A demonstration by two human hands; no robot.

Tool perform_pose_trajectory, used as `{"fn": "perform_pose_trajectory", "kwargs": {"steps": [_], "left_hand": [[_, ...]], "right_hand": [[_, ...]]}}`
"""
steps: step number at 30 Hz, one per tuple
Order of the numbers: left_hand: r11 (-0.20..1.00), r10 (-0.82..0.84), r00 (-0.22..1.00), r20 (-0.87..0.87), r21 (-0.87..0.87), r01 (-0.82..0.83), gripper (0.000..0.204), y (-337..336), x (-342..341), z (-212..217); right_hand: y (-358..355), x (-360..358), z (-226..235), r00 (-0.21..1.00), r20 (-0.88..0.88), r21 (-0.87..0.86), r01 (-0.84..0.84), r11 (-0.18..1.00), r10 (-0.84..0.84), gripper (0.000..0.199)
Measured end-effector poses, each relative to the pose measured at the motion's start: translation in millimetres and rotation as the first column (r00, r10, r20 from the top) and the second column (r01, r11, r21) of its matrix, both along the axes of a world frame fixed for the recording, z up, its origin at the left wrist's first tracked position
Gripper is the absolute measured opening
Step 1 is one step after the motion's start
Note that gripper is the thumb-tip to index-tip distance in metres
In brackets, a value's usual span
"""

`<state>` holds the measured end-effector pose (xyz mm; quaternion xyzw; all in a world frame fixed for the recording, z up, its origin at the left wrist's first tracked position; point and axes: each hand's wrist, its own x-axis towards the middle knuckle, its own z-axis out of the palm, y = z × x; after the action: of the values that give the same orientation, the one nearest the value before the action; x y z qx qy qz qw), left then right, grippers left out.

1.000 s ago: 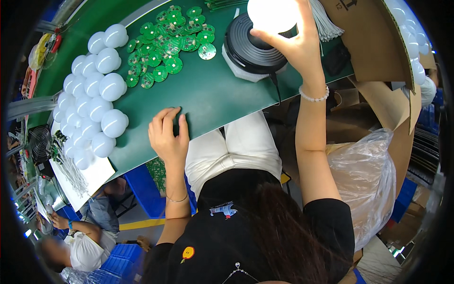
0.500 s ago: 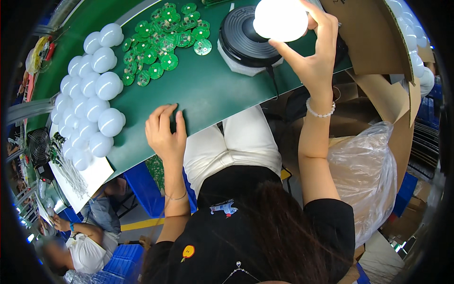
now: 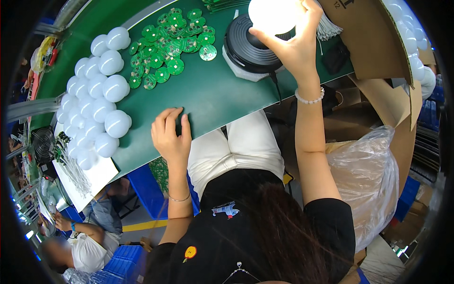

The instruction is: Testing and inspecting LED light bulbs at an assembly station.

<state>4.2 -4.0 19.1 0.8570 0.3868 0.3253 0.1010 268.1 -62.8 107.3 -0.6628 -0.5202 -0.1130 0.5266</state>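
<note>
My right hand (image 3: 300,45) grips a glowing white light bulb (image 3: 274,15) between thumb and fingers. It is held over the far side of a round black ribbed device (image 3: 250,45) that has a cable; whether they touch cannot be told. My left hand (image 3: 171,137) rests at the near edge of the green table (image 3: 208,102), fingers loosely bent, thumb apart, holding nothing. Beyond it lies a spread of round green circuit boards (image 3: 175,45). Several unlit white bulbs (image 3: 116,88) stand grouped on the left.
Thin white wires (image 3: 78,177) lie on a white sheet at the left. An open cardboard box (image 3: 369,42) borders the table on the right, above a clear plastic bag (image 3: 364,184). White wires (image 3: 328,28) bunch behind my right hand. Another person (image 3: 90,246) sits at lower left.
My right hand has carried the lit bulb left and farther away relative to the black device. The whole view has shifted slightly. My left hand stays at the table edge.
</note>
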Motion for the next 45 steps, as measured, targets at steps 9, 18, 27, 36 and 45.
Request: {"fn": "perform_pose_trajectory", "kwargs": {"steps": [9, 18, 27, 36, 45], "left_hand": [[0.999, -0.015, 1.000, 0.007, 0.051, 0.015, 0.016, 3.0, -1.5, -3.4], [0.998, -0.032, 0.999, 0.008, 0.050, 0.031, 0.015, 3.3, -0.3, -2.9], [1.000, -0.015, 1.000, 0.008, 0.017, 0.015, 0.014, 1.4, 0.2, -0.2], [0.999, -0.028, 1.000, 0.001, 0.016, 0.028, 0.014, 2.5, -1.5, -3.2], [1.000, -0.024, 1.000, -0.008, 0.003, 0.024, 0.013, 1.0, 0.7, 0.0]], "right_hand": [[-15.6, 10.9, -10.1, 0.993, 0.114, -0.115, 0.021, 0.993, -0.008, 0.061], [-32.7, -9.8, 11.6, 0.975, 0.200, -0.127, 0.118, 0.985, -0.091, 0.053], [-13.6, -9.9, 9.1, 0.986, 0.159, -0.056, 0.058, 0.997, -0.048, 0.057], [-2.8, -2.7, 9.1, 0.988, 0.146, -0.060, 0.052, 0.997, -0.043, 0.062], [37.4, 37.4, -46.1, 0.871, 0.233, 0.639, -0.473, 0.607, 0.433, 0.065]]}}
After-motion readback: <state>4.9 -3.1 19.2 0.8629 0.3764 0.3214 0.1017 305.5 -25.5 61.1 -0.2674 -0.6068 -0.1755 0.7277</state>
